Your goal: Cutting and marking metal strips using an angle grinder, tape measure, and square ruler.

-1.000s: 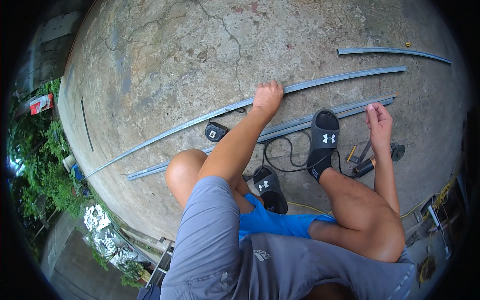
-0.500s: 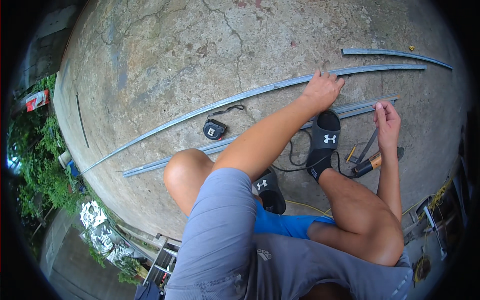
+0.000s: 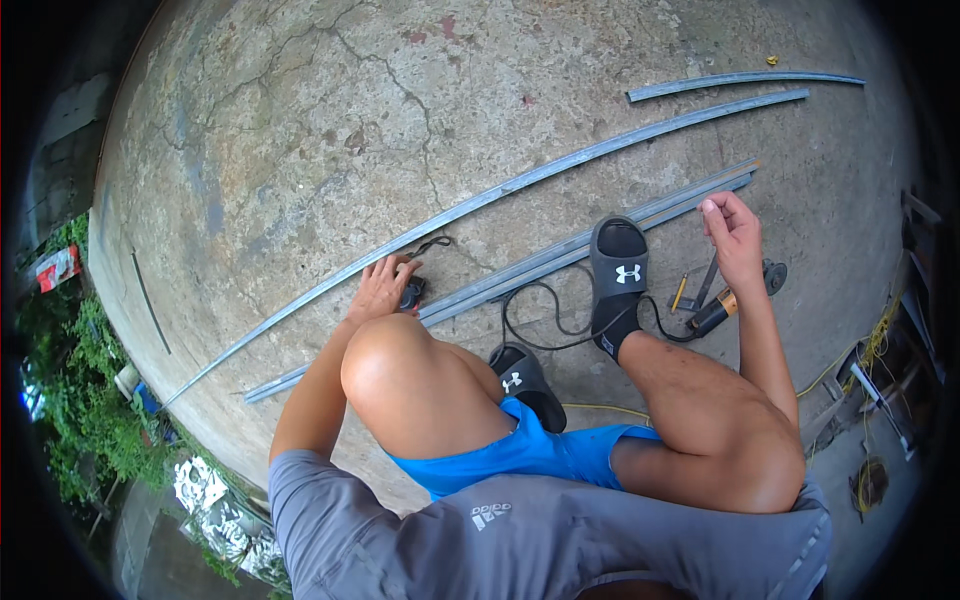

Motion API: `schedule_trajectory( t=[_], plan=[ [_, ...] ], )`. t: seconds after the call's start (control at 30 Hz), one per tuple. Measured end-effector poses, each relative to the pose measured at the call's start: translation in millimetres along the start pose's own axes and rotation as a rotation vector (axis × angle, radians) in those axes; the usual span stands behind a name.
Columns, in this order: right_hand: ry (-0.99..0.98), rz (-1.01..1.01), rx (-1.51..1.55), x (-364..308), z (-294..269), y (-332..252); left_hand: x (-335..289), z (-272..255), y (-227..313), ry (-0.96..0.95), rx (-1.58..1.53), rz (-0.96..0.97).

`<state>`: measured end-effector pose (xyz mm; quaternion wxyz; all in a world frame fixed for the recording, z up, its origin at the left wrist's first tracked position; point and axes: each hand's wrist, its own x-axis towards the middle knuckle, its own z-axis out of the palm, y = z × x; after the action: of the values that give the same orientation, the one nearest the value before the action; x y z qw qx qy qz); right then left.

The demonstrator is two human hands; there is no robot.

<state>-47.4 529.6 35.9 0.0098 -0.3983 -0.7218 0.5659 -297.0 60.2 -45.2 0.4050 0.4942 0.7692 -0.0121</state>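
Note:
My left hand (image 3: 378, 292) is at the black tape measure (image 3: 412, 293) on the concrete, its fingers curled over the left side and partly hiding it. The tape measure's dark wrist strap (image 3: 432, 244) trails toward a long grey metal channel (image 3: 500, 190). Over by the right leg, my right hand (image 3: 736, 240) is raised with thumb and fingers pinched together; whatever they hold, if anything, I cannot make out. Below that hand lie an angle grinder (image 3: 712, 314), a yellow pencil (image 3: 679, 292) and a dark metal square (image 3: 706, 284).
More metal channels (image 3: 560, 250) lie side by side under my raised knee and past my sandal (image 3: 620, 262). A shorter channel (image 3: 740, 83) rests at the far right. A black cord (image 3: 545, 340) loops near my feet. Plants (image 3: 110, 370) border the left edge.
My left hand has left the long channel and moved left and nearer, onto the tape measure. My right hand stays pinched. The view has shifted somewhat.

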Motion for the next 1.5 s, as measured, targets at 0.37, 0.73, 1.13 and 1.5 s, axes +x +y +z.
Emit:
schedule_trajectory(
  t=[0.37, 0.73, 1.13, 1.5],
  plan=[
    [-0.07, 0.024, -0.042, 3.0, 10.8, -6.3, -14.5, 54.2, -12.7, 0.026, 0.08, -0.206],
    [-0.212, -0.066, -0.238, -5.9, 25.5, 5.5, 13.6, 15.3, 29.5, 0.014, 0.088, -0.114],
    [-0.196, -0.071, -0.24, -1.0, 19.3, 2.8, 119.7, -74.4, 68.9, 0.138, 0.446, 0.273],
    [-0.123, -0.017, -0.229, -3.1, -3.2, 10.4, 141.3, -71.3, 45.5, 0.057, 0.53, 0.051]
  ],
)
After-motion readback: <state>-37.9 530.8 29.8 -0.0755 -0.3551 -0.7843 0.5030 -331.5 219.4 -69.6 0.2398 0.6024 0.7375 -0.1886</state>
